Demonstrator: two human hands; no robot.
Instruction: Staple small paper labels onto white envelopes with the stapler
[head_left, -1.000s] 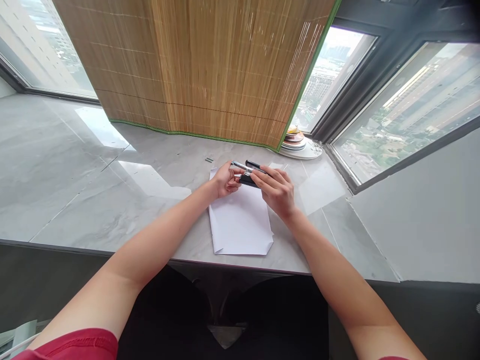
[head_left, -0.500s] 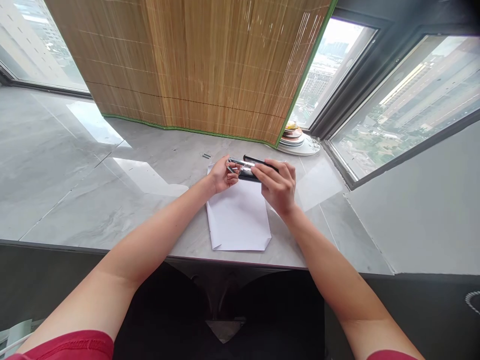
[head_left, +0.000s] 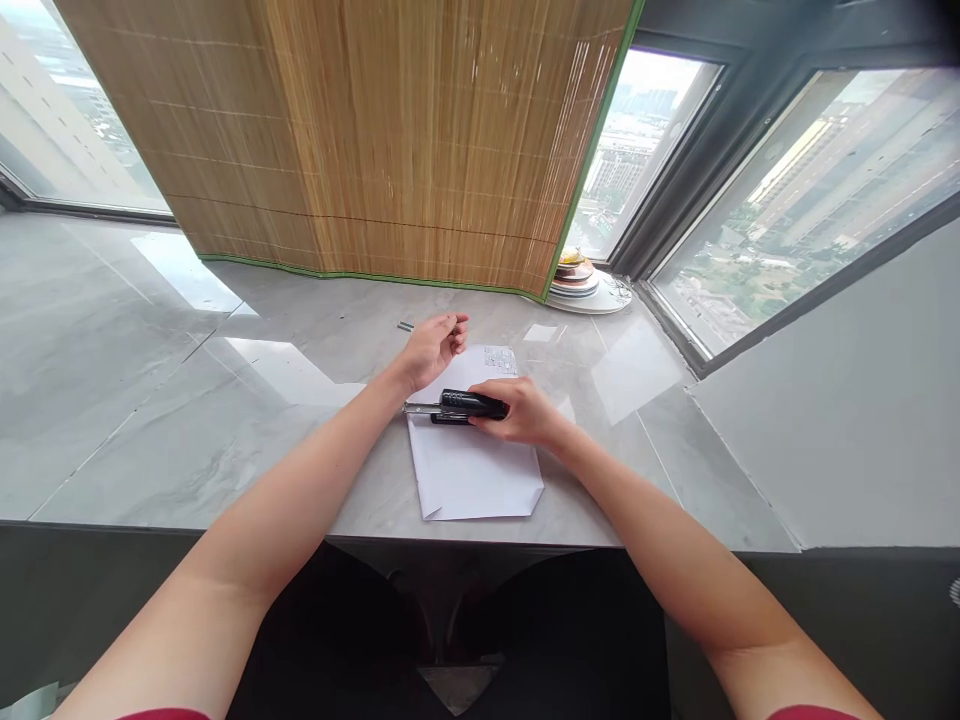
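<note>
A black stapler lies low over the white folded paper, its metal tray sticking out to the left. My right hand is wrapped round the stapler's right end. Above and left of the stapler, my left hand is raised near the paper's upper left, its fingers curled together; whether a small item is inside them is hidden. Small staple strips lie on the grey counter just left of my left hand. Printed marks show at the paper's upper right corner.
A bamboo blind hangs behind the counter. Stacked plates stand at the back right by the window frame. The counter's front edge runs just below the paper.
My right hand has brought the stapler down and left onto the paper. My left hand has come away from the stapler, which now lies level. The view has shifted slightly.
</note>
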